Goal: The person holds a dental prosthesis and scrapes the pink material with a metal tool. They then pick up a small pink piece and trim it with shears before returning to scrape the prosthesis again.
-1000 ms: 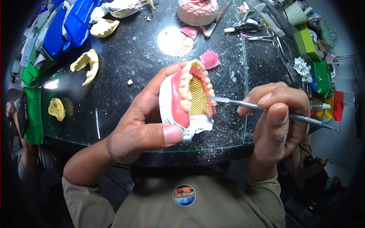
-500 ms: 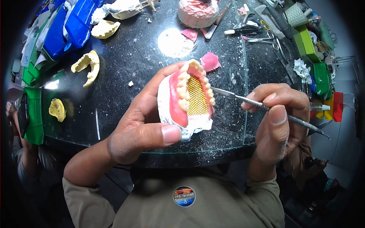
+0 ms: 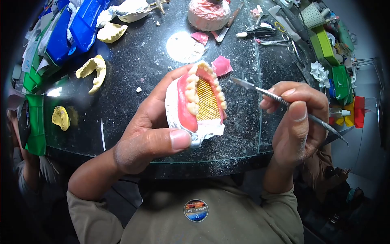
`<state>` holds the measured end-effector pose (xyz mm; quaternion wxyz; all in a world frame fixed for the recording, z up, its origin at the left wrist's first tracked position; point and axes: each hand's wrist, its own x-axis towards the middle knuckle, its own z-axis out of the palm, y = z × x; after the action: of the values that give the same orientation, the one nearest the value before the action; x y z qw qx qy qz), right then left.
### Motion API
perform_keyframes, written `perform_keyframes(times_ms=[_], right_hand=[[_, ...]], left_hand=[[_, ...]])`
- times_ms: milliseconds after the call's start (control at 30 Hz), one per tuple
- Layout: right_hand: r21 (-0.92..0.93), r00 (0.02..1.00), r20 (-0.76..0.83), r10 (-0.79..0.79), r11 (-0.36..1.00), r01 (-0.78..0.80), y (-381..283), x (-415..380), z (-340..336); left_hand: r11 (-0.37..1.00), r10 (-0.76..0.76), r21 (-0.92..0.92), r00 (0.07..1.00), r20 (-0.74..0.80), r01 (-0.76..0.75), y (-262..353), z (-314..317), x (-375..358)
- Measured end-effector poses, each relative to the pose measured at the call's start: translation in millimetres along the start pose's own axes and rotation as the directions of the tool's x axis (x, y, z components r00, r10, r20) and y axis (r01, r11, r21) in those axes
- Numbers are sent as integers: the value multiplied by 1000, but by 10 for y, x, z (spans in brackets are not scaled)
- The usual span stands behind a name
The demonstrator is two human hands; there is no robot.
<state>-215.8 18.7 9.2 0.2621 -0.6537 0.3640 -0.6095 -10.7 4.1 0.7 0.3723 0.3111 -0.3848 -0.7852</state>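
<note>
A white plaster dental model with pink wax, cream teeth and a gold mesh plate is held above the table's front part. My left hand is closed round its left side, thumb at the lower edge and fingers behind. In my right hand a thin metal carving tool is pinched between thumb and fingers. The tool's flat blade points up and left, apart from the teeth. Just behind the model, a pink wax piece lies on the dark table.
Cream plaster pieces lie at left, near blue trays. At the back stand a round pink-topped block and a knife. Scissors and a green box are at right. Other people's limbs show at the edges.
My right hand has drawn the tool's tip up and away from the teeth. The model in my left hand has shifted slightly left and tilted a little.
</note>
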Motion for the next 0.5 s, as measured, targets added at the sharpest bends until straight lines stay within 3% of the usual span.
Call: perform_keyframes(times_ms=[133, 500], right_hand=[[20, 997, -78, 6, 1000, -4, -11, 9, -31], [19, 998, -52, -40, 999, 41, 32, -1, -53]], left_hand=[[1000, 13, 0, 1000, -4, -13, -10, 4, 3], [998, 6, 70, 998, -63, -1, 49, -17, 22]])
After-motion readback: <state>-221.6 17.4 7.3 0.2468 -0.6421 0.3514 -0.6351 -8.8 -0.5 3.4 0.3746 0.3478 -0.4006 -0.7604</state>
